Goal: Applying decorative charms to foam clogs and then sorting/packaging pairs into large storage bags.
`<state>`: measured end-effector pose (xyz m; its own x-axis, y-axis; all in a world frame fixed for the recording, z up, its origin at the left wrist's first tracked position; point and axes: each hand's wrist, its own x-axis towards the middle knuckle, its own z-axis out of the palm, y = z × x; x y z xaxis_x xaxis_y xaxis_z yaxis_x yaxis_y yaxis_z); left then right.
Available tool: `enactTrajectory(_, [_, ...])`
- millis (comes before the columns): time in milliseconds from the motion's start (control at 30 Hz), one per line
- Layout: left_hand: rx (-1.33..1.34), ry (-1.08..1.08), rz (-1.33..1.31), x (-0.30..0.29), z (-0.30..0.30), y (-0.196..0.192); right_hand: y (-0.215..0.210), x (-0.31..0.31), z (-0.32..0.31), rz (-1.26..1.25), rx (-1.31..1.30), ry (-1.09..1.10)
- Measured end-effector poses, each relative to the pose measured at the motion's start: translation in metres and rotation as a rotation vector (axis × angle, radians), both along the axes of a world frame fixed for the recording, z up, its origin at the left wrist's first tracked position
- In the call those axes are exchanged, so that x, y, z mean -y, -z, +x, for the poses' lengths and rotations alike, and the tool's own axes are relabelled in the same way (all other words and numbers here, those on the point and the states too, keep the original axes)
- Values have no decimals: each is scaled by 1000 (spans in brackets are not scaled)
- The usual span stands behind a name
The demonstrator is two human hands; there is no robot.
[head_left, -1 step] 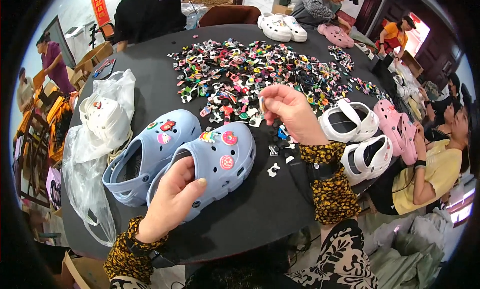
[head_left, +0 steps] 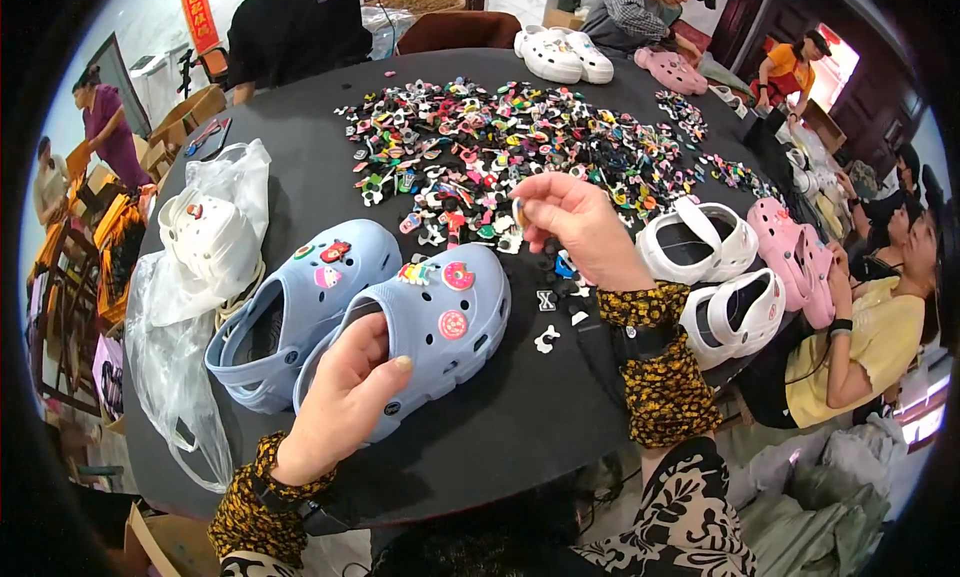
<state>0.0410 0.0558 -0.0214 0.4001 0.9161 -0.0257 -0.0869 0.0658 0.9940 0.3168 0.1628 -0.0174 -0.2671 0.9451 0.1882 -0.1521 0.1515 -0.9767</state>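
My left hand (head_left: 345, 397) grips the nearer light-blue clog (head_left: 480, 307), fingers inside its opening and thumb on the outside. That clog carries a pink donut charm (head_left: 459, 275), a round pink charm (head_left: 453, 325) and a colourful charm at its far edge. Against its left side rests the other light-blue clog (head_left: 350, 252), with several charms on its toe. Over the table, to the right of the held clog's toe, my right hand (head_left: 580, 227) pinches a small shoe charm (head_left: 519, 213). The charm is seen edge-on, so its design is hidden.
A wide heap of loose charms (head_left: 470, 127) covers the middle of the dark table (head_left: 500, 417). White clogs (head_left: 735, 312) and pink clogs (head_left: 790, 252) stand at right. A white clog (head_left: 205, 232) lies by a clear plastic bag (head_left: 180, 357) at left. Other people sit and stand around.
My right hand, with the charm, has shifted very slightly left. My left hand and the clogs look unmoved.
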Motion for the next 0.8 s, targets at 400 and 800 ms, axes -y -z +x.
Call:
enactTrajectory(400, [-68,-24,6,1,-1,-4,-2,8,-17,2,356,30])
enactTrajectory(800, [-36,-23,-23,1,2,-7,3,12,-22,120,405,20])
